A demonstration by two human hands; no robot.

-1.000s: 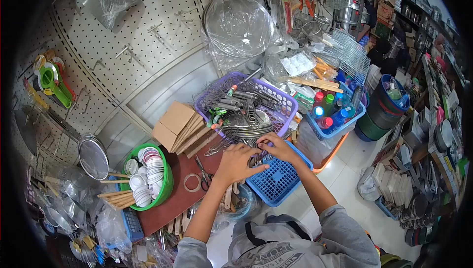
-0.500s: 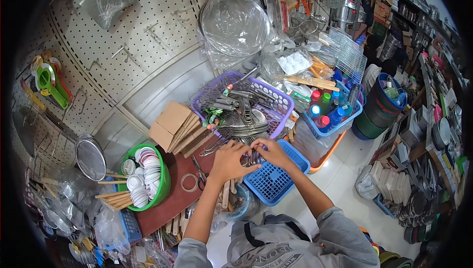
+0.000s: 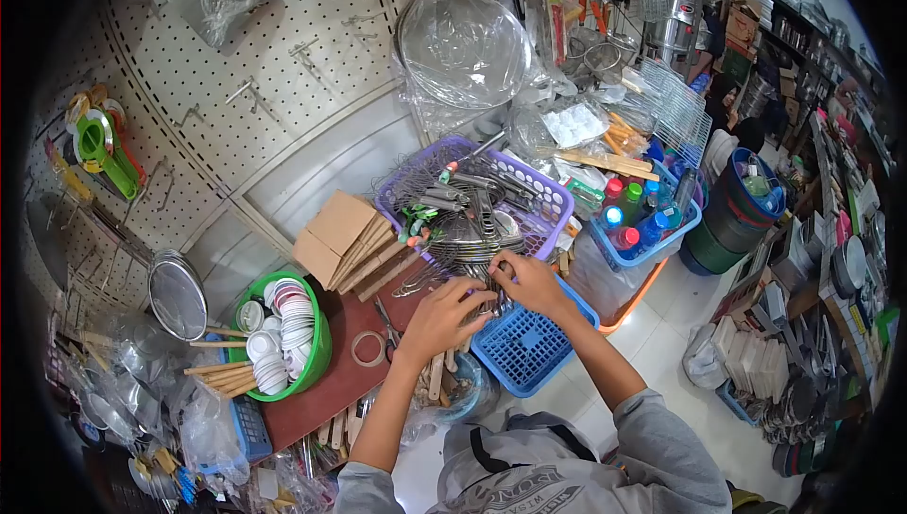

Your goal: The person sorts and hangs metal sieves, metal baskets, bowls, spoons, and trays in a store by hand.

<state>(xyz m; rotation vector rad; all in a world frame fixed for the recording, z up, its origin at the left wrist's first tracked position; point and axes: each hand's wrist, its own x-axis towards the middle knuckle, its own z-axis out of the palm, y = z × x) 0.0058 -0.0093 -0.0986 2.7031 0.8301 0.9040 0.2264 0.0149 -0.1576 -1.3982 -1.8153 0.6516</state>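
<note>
A bundle of metal wire utensils (image 3: 489,299) is held over the rim of the blue plastic basket (image 3: 531,353), clasped by the left hand (image 3: 442,314) and right hand (image 3: 531,283); compared with a moment ago, the fingers seem tightened around it.

Our counter here is a reddish-brown board (image 3: 326,377), pretty crowded. Sitting right on it, from the left, there's a green tub (image 3: 319,349) full of white lids. Next comes a roll of tape (image 3: 367,349) lying flat, with scissors (image 3: 387,325) just beside it. Behind those we've got a leaning stack of cardboard boxes (image 3: 342,242). Further right, a purple basket (image 3: 557,207) sits at the back and a blue basket (image 3: 529,349) is in front of it, near the front edge. We honestly can't tell whether the light blue basket (image 3: 661,240) with the bottles stands on the same board.
</note>
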